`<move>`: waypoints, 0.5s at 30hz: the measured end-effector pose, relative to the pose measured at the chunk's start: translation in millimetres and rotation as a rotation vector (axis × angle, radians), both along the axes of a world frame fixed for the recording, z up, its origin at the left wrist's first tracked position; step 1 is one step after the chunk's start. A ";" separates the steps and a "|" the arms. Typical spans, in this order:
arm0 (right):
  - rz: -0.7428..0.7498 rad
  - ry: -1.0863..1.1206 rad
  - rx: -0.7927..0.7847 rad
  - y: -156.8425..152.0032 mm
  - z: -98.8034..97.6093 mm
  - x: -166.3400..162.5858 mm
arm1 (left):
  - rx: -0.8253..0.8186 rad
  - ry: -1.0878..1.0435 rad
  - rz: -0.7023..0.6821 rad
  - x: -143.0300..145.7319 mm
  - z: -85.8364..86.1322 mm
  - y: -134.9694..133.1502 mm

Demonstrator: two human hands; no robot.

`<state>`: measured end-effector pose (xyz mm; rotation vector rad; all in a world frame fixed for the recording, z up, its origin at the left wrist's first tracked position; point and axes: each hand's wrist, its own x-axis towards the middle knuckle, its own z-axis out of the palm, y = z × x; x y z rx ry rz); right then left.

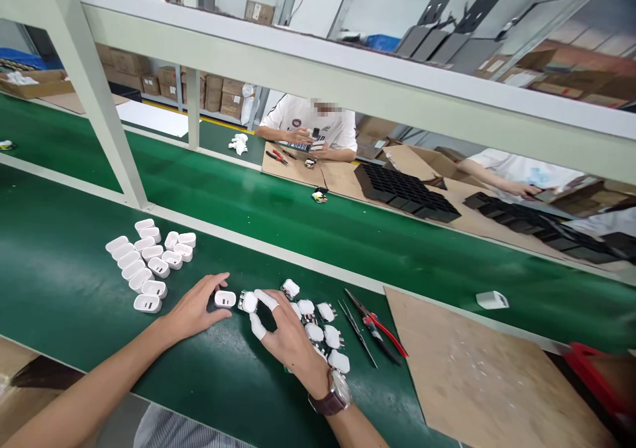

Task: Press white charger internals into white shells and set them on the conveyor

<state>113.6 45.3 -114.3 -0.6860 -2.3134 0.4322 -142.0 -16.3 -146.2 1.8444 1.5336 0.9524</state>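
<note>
My left hand point(195, 309) rests on the green belt point(74, 282) and pinches a white charger shell point(225, 298) between thumb and fingers. My right hand point(285, 332), with white finger cots and a wristwatch, grips a white plug insert point(248, 301) right beside that shell. Under and to the right of this hand lies a cluster of white plug inserts point(322, 332). Rows of white shells point(146, 262) lie to the left of my left hand.
Red-handled pliers point(377, 325) and tweezers point(356, 332) lie right of the inserts. A brown board point(477, 375) covers the belt's right part, with one white shell point(491, 299) beyond it. Across the conveyor, two people work beside black trays point(405, 193).
</note>
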 end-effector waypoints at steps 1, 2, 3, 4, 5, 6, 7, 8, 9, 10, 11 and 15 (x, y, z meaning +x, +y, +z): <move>0.001 0.021 0.008 -3.2 3.7 0.2 | -0.021 0.002 -0.013 -0.3 2.1 0.1; 0.004 0.026 0.014 -6.5 7.5 0.5 | -0.046 0.006 -0.043 -0.5 4.9 0.5; 0.009 0.020 0.018 -9.8 11.1 0.9 | -0.073 0.011 -0.079 -0.7 8.0 1.1; 0.013 0.010 0.025 -13.0 14.4 1.3 | -0.097 0.015 -0.109 -0.6 10.9 1.7; 0.015 -0.004 0.031 -16.2 17.1 1.8 | -0.110 0.015 -0.124 -0.3 13.1 2.3; 0.013 -0.017 0.037 -19.3 19.1 2.2 | -0.106 0.011 -0.124 0.4 14.2 2.8; 0.009 -0.030 0.040 -22.1 20.4 2.6 | -0.081 0.007 -0.113 1.4 14.3 2.9; 0.008 -0.040 0.042 -24.6 21.1 3.0 | -0.037 0.006 -0.101 2.6 13.5 2.8; 0.011 -0.046 0.048 -26.8 21.2 3.3 | 0.022 0.013 -0.100 4.0 11.9 2.4; 0.018 -0.049 0.056 -28.5 20.8 3.6 | 0.082 0.024 -0.111 5.4 10.1 1.9; 0.028 -0.055 0.066 -29.8 20.3 3.8 | 0.131 0.038 -0.129 6.8 8.3 1.2; 0.068 -0.116 0.136 -30.9 19.6 3.2 | 0.184 0.065 -0.168 10.2 4.7 -1.2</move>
